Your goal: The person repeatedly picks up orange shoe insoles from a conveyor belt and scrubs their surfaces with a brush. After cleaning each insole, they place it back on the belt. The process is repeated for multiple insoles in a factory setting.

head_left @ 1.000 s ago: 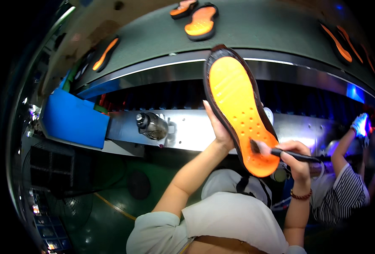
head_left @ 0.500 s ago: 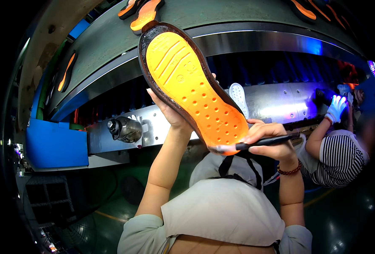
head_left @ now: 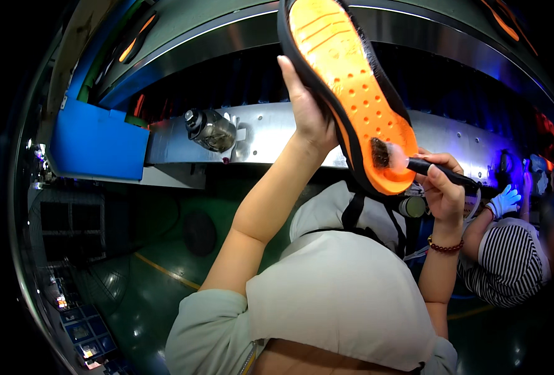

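an orange shoe sole [head_left: 352,94] with a black rim is held up, tread side toward the camera, by the left hand [head_left: 308,109], whose fingers are wrapped round its edge, apparently so the heel end is exposed. just right of that hand, a small brush [head_left: 414,164] is pinched in the right hand [head_left: 442,187], its bristles pressed on the heel. left of the hands, a dark jar [head_left: 209,128], contents not discernible, lies on the metal worktop [head_left: 264,134]. beyond it sits a blue bin [head_left: 99,140]. a co-worker's gloved hand [head_left: 505,201] is seen further right.
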Demonstrator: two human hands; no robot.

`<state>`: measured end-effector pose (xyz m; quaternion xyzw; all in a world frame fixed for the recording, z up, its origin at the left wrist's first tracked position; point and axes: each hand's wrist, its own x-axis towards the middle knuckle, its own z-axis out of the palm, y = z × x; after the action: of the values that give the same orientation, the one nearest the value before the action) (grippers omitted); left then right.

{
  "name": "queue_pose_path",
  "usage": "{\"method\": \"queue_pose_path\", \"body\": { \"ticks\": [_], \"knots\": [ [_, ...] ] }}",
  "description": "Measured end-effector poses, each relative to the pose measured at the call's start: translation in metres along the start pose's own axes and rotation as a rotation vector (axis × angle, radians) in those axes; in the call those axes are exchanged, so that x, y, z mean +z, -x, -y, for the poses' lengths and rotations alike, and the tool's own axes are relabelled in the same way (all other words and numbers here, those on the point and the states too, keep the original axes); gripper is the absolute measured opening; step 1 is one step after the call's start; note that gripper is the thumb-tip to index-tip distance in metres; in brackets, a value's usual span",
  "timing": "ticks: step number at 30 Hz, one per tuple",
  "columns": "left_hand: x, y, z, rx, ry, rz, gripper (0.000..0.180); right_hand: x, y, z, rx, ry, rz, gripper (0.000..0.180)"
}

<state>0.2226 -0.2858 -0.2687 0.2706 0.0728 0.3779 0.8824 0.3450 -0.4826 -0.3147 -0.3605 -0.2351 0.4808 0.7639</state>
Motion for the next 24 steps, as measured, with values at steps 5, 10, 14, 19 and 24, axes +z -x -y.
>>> {"method": "queue_pose_path", "body": {
  "ticks": [5,10,14,19,24],
  "knots": [
    [-0.002,0.042,0.038,-0.237,0.159,0.398,0.083,0.011,0.011,-0.003,-0.131,-0.145,0.077,0.019],
    [0.003,0.042,0.049,-0.232,0.115,0.429,0.040,0.010,0.026,-0.002,-0.170,-0.205,0.042,0.019],
    [0.016,0.042,0.060,-0.220,0.110,0.374,0.042,0.006,0.036,-0.001,-0.161,-0.189,-0.059,0.019],
    [0.024,0.038,0.074,-0.338,0.051,0.325,0.047,0.002,0.050,0.004,-0.168,-0.200,-0.207,0.018],
    [0.027,0.031,0.079,-0.382,0.173,0.319,0.044,0.000,0.050,0.009,-0.244,0.021,-0.288,0.020]
  ]
}}
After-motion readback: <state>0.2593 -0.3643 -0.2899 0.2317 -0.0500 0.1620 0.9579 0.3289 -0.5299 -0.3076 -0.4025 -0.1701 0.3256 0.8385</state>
